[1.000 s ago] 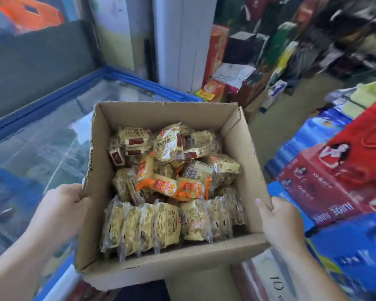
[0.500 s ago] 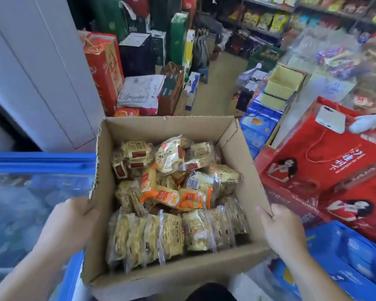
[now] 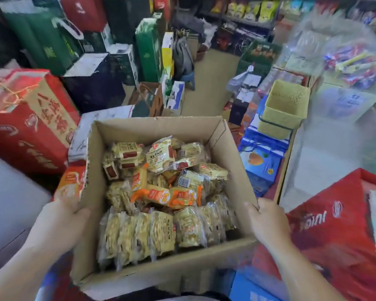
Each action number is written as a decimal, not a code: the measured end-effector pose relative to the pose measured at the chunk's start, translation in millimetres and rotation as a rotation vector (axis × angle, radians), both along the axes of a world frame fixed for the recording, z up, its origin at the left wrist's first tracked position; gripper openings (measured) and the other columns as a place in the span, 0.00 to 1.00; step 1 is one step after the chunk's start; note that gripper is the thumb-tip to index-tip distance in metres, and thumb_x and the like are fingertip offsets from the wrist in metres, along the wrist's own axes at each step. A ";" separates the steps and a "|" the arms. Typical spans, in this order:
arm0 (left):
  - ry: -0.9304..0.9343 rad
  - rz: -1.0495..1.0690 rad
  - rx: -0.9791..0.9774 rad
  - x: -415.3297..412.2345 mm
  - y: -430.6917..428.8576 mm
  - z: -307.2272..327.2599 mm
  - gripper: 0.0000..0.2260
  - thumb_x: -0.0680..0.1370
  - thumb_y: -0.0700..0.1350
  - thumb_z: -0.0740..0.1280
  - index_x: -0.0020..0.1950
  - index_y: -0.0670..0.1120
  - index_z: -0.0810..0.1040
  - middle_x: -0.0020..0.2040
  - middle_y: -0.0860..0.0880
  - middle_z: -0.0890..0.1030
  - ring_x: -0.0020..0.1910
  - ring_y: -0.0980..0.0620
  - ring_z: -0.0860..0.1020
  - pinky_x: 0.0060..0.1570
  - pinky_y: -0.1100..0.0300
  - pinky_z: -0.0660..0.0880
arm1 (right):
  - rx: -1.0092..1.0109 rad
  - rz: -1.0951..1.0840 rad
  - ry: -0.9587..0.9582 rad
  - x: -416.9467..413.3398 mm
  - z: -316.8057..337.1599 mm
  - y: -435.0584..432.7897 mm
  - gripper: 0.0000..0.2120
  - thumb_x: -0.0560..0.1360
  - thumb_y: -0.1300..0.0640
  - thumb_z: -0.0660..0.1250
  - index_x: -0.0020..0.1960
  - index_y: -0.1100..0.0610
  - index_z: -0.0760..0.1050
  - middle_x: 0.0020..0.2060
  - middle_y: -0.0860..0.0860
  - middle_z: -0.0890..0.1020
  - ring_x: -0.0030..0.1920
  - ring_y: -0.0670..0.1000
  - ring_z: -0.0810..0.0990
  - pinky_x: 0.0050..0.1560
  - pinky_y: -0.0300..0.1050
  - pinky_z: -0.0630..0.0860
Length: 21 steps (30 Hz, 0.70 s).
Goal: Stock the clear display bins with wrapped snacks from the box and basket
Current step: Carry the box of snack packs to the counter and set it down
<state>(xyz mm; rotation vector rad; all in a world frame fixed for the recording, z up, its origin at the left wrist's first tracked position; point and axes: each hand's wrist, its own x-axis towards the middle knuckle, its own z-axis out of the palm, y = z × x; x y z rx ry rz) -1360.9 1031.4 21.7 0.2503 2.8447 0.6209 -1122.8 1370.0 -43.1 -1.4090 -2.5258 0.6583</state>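
Head view: we look down into an open cardboard box (image 3: 156, 131) held in the air in front of us, above stacked shop goods, with the left hand (image 3: 59, 222) on its left wall and the right hand (image 3: 267, 222) on its right wall. On both hands the fingers are curled round the box, thumbs hooked at the rim. The rest of each grip lies behind the cardboard, so we cannot tell how far under it reaches.

The wrapped snacks (image 3: 161, 192) fill the box about halfway. A row of clear packs stands along the near wall, and looser yellow and orange packs are heaped behind it. A pale woven basket (image 3: 284, 107) sits well apart to the right, and beyond it are what look like clear bins (image 3: 352, 61), too blurred to read.

We judge the load light but loose, so tilting the box would send the packs sliding. The cardboard looks soft, and its near left corner sags. Hands low on opposite walls, or under the base, seem the safest hold. The wrappers look slick and crinkly and their contents crushable, so we would lift each pack by its sealed edge.
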 end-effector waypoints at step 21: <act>0.014 -0.209 0.007 -446.1 425.4 0.3 0.17 0.75 0.39 0.68 0.27 0.43 0.70 0.22 0.46 0.74 0.22 0.44 0.73 0.26 0.61 0.68 | -0.039 -0.252 -0.005 -379.1 -12.9 372.9 0.24 0.80 0.49 0.67 0.31 0.60 0.64 0.26 0.54 0.70 0.27 0.50 0.66 0.27 0.45 0.55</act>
